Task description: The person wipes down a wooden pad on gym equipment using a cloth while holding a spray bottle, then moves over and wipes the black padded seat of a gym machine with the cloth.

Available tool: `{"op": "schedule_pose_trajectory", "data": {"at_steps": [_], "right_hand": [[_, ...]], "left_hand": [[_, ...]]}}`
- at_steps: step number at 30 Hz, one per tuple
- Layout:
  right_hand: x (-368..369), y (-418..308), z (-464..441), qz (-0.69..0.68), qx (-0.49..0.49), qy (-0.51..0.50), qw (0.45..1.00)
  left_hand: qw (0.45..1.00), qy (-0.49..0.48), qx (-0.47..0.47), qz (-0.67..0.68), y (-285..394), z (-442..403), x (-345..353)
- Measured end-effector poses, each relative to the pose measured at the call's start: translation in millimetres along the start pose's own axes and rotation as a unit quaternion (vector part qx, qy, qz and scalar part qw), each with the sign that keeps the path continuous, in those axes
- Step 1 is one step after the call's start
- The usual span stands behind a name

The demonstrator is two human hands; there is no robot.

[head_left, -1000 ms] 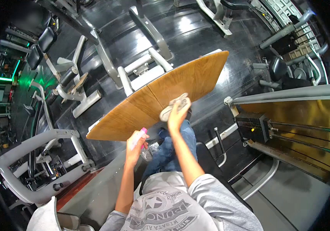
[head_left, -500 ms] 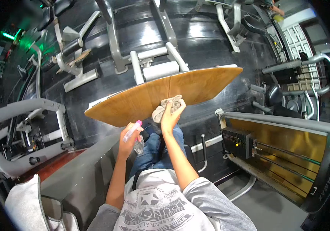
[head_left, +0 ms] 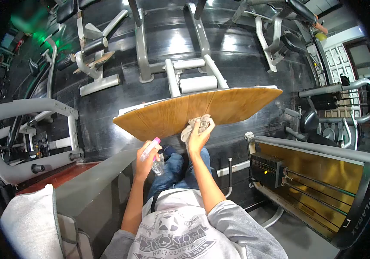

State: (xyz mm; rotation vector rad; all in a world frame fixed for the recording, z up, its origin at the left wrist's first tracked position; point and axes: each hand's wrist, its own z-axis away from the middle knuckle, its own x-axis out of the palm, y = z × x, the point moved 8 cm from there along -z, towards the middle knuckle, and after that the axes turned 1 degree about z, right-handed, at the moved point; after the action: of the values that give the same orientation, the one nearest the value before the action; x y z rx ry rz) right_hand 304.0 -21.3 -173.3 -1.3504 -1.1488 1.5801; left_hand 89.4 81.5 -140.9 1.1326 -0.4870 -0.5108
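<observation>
The right hand's (head_left: 199, 140) grip is clamped on a probably soft, light cloth (head_left: 188, 131), best bunched, at the wooden board (head_left: 236, 105); the left hand's (head_left: 143, 159) wraps a likely light, smooth spray bottle (head_left: 158, 167) near its neck.

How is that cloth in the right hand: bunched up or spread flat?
Bunched up: the cloth shows crumpled folds, gathered in the right hand at the wooden panel.

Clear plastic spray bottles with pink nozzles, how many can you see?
1. The clear plastic spray bottle is in the person's left hand, partly covered by the fingers. Others might be hidden out of sight.
</observation>
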Motion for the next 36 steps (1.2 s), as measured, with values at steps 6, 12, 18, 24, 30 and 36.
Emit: {"op": "schedule_pose_trajectory", "data": {"at_steps": [6, 12, 18, 24, 30, 36], "right_hand": [[16, -22, 17, 0.032, -0.157, -0.113, 0.981], [15, 27, 18, 0.166, -0.224, -0.219, 0.935], [9, -60, 17, 0.080, -0.300, -0.162, 0.937], [32, -38, 37, 0.107, -0.328, -0.229, 0.910], [52, -11, 46, 0.189, -0.362, -0.321, 0.854], [48, -87, 53, 0.084, -0.339, -0.248, 0.904]], "left_hand": [[1.000, 0.008, -0.007, -0.004, -7, 2, -21], [0.998, 0.023, -0.004, 0.050, -1, 3, -32], [0.996, 0.056, -0.012, 0.071, -13, 8, -42], [0.993, 0.082, -0.020, 0.078, -20, 19, -51], [0.991, 0.113, -0.025, 0.066, -32, 34, -63], [0.987, 0.143, -0.033, 0.070, -37, 47, -70]]}}
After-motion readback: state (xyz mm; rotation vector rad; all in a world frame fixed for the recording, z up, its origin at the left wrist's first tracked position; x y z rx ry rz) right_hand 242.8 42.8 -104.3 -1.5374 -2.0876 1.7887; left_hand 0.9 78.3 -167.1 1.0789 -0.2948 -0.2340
